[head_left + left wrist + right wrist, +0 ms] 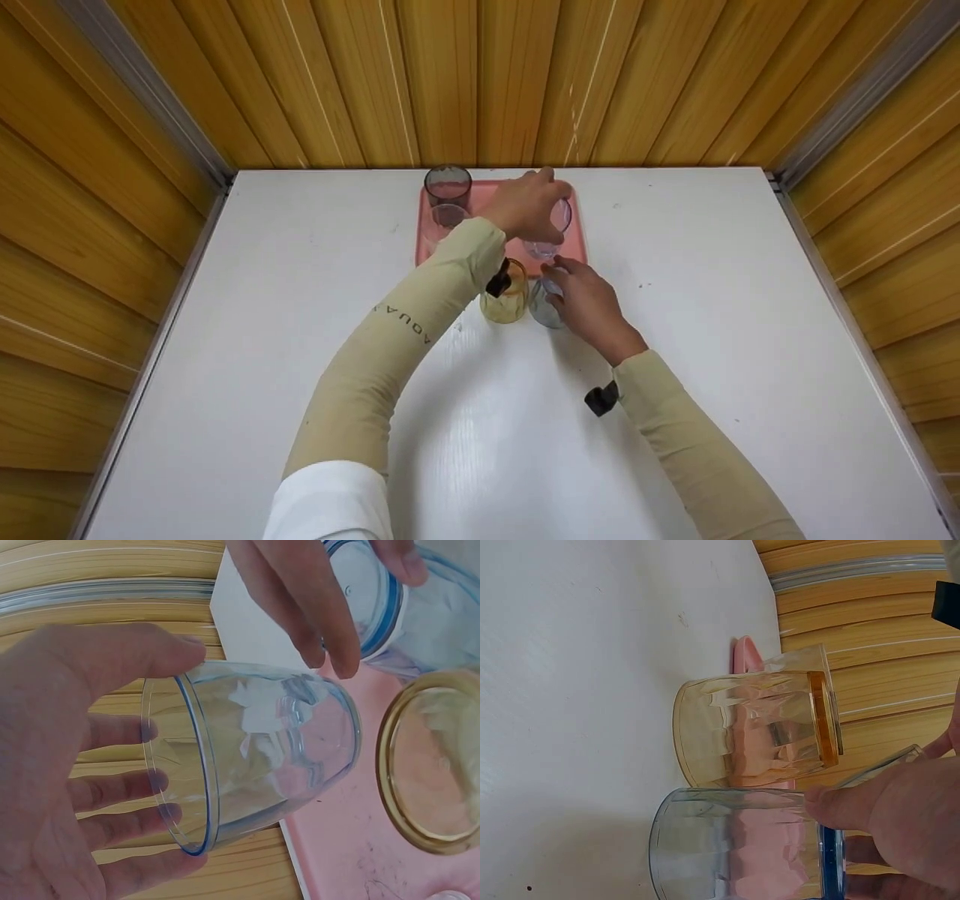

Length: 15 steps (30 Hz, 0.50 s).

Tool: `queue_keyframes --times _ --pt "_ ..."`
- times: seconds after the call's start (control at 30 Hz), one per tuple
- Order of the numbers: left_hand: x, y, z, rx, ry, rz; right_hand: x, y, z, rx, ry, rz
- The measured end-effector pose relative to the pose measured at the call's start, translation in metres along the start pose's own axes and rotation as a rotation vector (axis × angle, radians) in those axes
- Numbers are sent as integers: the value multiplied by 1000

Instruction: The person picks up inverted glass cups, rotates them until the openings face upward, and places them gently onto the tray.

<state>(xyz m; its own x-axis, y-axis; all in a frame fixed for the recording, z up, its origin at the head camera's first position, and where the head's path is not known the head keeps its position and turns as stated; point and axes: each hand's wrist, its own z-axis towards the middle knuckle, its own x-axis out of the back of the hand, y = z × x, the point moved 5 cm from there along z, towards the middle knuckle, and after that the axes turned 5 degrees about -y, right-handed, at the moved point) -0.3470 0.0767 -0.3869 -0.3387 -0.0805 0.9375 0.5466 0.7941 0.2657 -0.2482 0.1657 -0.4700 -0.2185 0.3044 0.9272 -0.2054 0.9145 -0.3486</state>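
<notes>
Fingers of my left hand (525, 206) grasp the clear tumbler (262, 742) by its rim, near the right edge of the pink tray (577, 247); whether it touches down I can't tell. My right hand (592, 304) has its fingers and thumb round the blue tumbler (705, 847), just off the tray's near edge. I'd judge both light, stiff, slippery and breakable; gripping the walls looks surer than the rims.
</notes>
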Motion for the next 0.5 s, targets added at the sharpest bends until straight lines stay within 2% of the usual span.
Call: queue_keyframes --times 0.13,0.33,0.5 --pt "-1 0 3 -2 2 3 0 0 0 5 10 10" --pt "-3 0 6 0 20 22 0 -1 0 45 59 -40" --pt "-5 -1 8 10 18 10 -1 -2 0 34 51 -17"
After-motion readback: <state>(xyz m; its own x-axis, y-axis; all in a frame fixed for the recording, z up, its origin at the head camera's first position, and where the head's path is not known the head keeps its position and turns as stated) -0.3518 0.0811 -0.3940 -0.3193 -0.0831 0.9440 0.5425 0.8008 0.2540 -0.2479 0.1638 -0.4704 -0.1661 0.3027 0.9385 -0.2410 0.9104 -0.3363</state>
